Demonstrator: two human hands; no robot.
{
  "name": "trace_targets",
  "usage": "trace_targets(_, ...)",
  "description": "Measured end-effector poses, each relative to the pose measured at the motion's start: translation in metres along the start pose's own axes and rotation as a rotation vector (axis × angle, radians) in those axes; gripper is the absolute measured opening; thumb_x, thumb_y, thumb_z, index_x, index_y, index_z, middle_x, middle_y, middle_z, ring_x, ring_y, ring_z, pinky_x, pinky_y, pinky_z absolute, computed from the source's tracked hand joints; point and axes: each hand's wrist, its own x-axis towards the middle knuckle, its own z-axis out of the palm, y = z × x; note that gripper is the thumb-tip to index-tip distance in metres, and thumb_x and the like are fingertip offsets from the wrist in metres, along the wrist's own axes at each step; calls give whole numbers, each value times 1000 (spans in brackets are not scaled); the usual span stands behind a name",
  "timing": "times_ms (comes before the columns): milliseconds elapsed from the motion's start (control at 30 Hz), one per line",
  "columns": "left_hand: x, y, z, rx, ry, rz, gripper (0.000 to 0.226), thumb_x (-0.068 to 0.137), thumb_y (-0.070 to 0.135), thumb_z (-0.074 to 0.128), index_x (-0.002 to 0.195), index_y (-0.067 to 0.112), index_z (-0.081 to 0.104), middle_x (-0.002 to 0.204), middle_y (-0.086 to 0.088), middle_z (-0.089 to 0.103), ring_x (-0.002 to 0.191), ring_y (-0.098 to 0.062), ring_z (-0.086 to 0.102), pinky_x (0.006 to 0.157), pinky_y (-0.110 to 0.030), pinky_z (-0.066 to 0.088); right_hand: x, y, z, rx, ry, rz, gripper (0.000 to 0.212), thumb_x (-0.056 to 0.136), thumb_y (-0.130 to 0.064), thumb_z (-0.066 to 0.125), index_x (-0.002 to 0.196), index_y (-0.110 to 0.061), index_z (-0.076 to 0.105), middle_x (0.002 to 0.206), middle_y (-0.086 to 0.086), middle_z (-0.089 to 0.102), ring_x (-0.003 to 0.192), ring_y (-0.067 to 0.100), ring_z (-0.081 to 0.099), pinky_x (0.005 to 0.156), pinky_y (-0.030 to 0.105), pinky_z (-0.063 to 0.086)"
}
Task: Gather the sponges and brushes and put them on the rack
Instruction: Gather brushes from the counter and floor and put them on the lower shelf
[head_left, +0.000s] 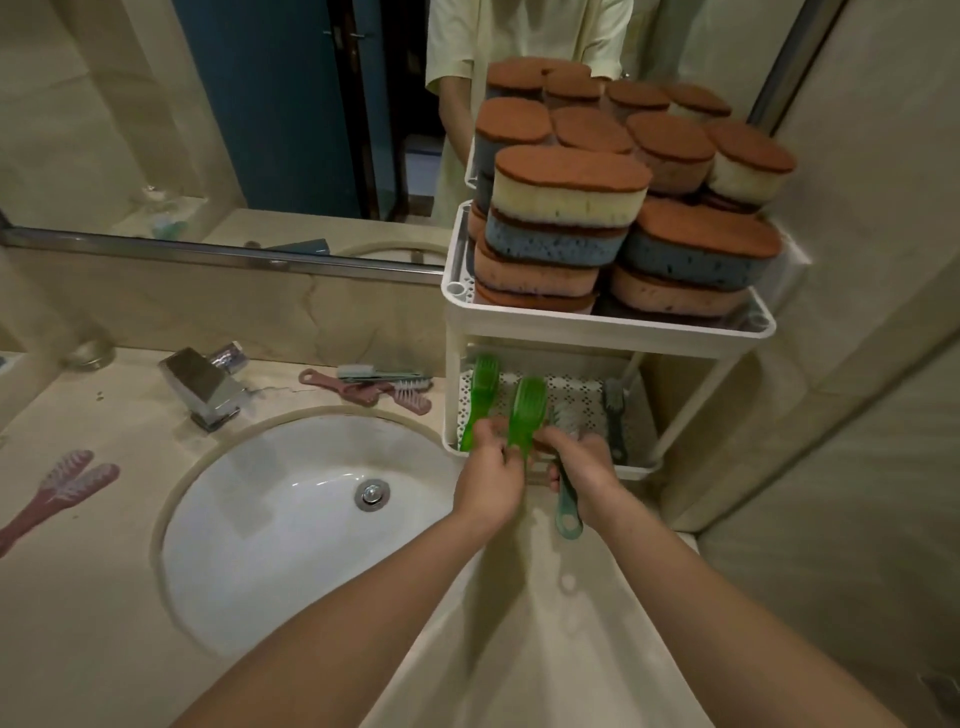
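The rack (608, 323) stands at the sink's (291, 525) 2 o'clock. Its top tier holds stacked sponges (571, 208). Its lower tray holds a spare green brush (480, 395) at 9 o'clock and a dark brush (615, 415) at 3. Over the tray's front rim the left hand (491, 478) grips a green brush (525, 415), and the right hand (584, 467) curls round a teal brush (567, 514). Pink brushes (374, 388) lie at the sink's 12.

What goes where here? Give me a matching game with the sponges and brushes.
Things:
1 stacked sponges
2 middle green brush
3 teal-handled brush
4 mixed heap of brushes

Places:
A counter beside the faucet
B held by the left hand
C top shelf of the rack
D held by the right hand

Pairs: 1-C, 2-B, 3-D, 4-A.
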Motion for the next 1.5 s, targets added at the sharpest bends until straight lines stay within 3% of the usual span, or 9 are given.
trace_targets(133,27,7,5,-25,-11,-48,37,97,10,43,130,24,37,122,-4,59,108,-24,59,93,-38,49,25,-9,6,0,-13,5,15,80,-1,70,89,-7,60,54,5,55,36,10,41,36,20,33)
trace_targets(400,66,9,0,150,-67,-94,49,96,8,47,143,17,41,137,-8,53,117,-24,53,88,-27,45,80,-18,24,-194,6,73,16,76,-4,74,84,-6,60,56,8,59,35,14,48,36,19,38)
trace_targets(533,76,4,-6,255,-100,-49,46,89,-2,50,133,10,51,130,-13,57,101,-19,55,79,-26,47,104,-10,29,-230,-8,97,34,76,-6,74,108,-1,64,96,16,70,82,27,68,70,34,59)
trace_targets(633,80,-2,-9,485,-188,26,38,88,3,48,123,11,59,129,-16,55,111,-31,55,90,-38,51,115,-6,32,-244,-30,126,41,75,-9,76,113,-3,61,103,17,68,89,29,68,79,39,60)
trace_targets(833,75,-13,-9,833,-281,185,50,97,28,43,146,18,38,154,-8,29,138,-30,31,109,-37,36,125,-11,39,-363,-44,76,20,77,-4,69,94,-12,60,83,7,63,67,15,60,52,21,50)
trace_targets(933,74,-16,-8,933,-339,197,49,101,36,36,145,16,39,153,-7,31,144,-25,21,115,-36,27,127,-11,40,-414,-79,53,22,77,-4,67,95,-14,61,84,7,63,68,14,59,51,20,48)
trace_targets(1167,74,-17,-4,1002,-343,150,49,101,44,33,139,17,47,158,-5,24,149,-24,8,119,-37,17,126,-5,25,-352,-39,36,43,82,-32,64,118,-10,60,111,12,64,94,25,62,69,26,48)
trace_targets(1267,74,-14,2,1000,-324,122,50,100,45,34,136,15,49,159,-7,18,149,-23,3,119,-38,12,124,-3,13,-458,26,-82,54,89,-20,58,140,-12,45,141,10,50,118,25,52,91,28,43)
trace_targets(1500,72,-12,14,982,-325,135,50,98,42,39,139,13,44,159,-8,14,148,-27,3,118,-39,8,126,-2,2,-768,63,-208,49,87,-16,53,136,-17,53,142,12,48,130,29,44,107,36,38)
